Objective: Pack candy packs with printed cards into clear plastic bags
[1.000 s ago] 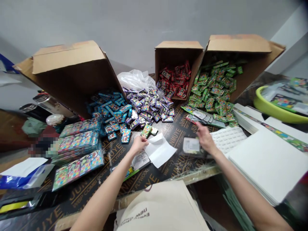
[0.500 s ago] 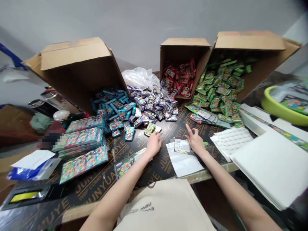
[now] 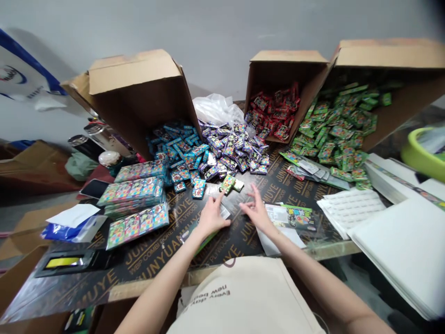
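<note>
One green box [image 3: 227, 184] lies beyond the left hand [image 3: 210, 216], whose parted fingers perhaps touch a packet [image 3: 225, 213]; the right hand [image 3: 259, 213], fingers apart, is by a second packet [image 3: 299, 217].

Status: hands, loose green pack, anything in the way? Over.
Left hand, right hand open, nothing visibly held. Loose green pack just beyond left hand, contact unclear. Printed packet, white sheet beside right hand, apparently not blocking.

On your left, a silver flask [image 3: 104, 138] and a black flask [image 3: 83, 147] are standing near a white-capped jar [image 3: 110, 159]; a smartphone [image 3: 94, 189] is lying nearer you, and a blue-and-white printed sheet [image 3: 29, 69] is hanging above.
</note>
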Available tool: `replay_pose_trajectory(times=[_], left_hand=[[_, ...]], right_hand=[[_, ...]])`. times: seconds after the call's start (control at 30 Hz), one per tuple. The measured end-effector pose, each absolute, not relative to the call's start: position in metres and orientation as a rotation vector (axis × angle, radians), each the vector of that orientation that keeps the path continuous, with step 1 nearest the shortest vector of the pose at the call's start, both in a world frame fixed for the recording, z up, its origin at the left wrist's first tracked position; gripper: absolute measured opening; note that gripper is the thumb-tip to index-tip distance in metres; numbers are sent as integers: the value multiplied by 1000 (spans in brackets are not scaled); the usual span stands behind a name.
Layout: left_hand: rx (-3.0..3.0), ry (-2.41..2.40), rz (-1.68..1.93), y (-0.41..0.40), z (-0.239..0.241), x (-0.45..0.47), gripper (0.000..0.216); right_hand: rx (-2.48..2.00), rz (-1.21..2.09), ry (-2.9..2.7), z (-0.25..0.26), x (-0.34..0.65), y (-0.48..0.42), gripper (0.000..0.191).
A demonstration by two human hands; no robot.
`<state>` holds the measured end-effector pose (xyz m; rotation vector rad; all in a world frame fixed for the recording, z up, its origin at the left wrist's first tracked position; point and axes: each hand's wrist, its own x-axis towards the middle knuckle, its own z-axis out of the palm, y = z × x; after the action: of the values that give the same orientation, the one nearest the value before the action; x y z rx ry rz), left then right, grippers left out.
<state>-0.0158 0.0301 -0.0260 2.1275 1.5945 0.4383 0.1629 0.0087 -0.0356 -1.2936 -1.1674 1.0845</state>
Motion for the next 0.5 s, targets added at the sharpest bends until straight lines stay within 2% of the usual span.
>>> replay_pose_trajectory(times=[0.07,0.17,0.3,0.4,0.5], left_hand=[[1864,1651,765,37,-23,-12,97],[1250,1488,1169,36,-21,-5,86],[638,1152,1317,17,-19,3,43],[353,978,1368,7,-14,2,30],[249,914,1254,9,-9,-5,20]], right_hand=[[-1204,1253,-1000,-38,139,5,83],[-1058,1298,-692,-30,115,10,79],[-961,1308,-384,-11,105,24,64],[-962,1376,-306,-4,107,27,64],[-975,1434,-271,-3,111,26,64]])
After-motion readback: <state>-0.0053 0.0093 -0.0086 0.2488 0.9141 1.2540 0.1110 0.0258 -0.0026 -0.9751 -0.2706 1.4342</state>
